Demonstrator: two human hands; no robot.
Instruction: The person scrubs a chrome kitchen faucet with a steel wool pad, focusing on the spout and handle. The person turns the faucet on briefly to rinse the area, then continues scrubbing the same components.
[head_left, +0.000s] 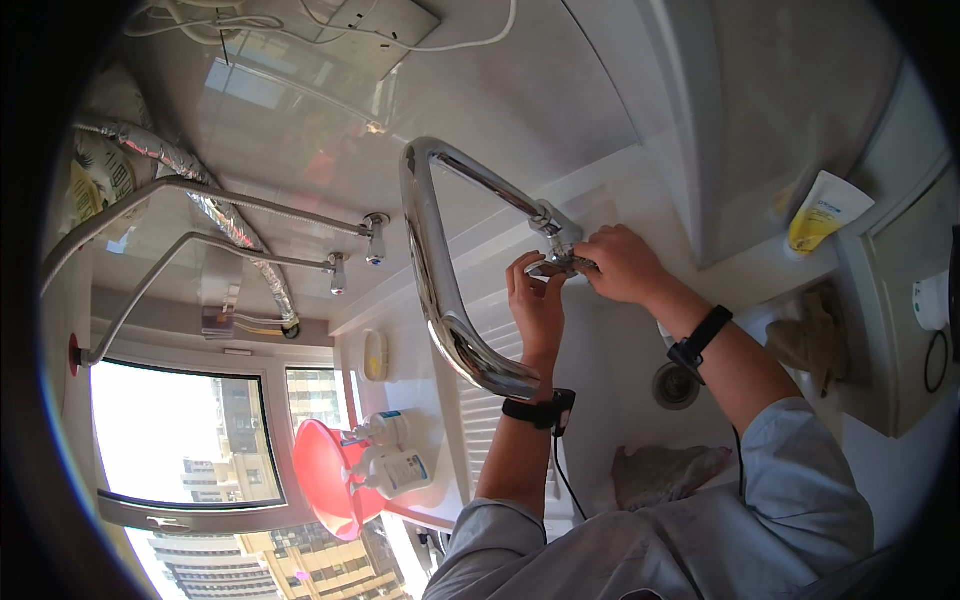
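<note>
A chrome tap (556, 225) is mounted on the wall above a white laundry sink, and its long bent spout (427, 247) rises close to the camera. My left hand (536, 307) curls its fingers and thumb around a chrome lever (540, 268) at the tap body. From the other side, my right hand (626, 262) pinches a small ridged metal part (586, 262) at the same spot; my fingers partly hide it. Below my hands lies the white basin (607, 375) with a round drain (676, 385). Each wrist wears a black band.
A wet-looking cloth (667, 474) lies in the basin beside the ribbed washboard (495, 390). Pump bottles (401, 472) and a pink basin (322, 480) stand left, near the window. A yellow-white tube (825, 214) and a brown cloth (806, 337) are right. Braided hoses (262, 199) cross the left wall.
</note>
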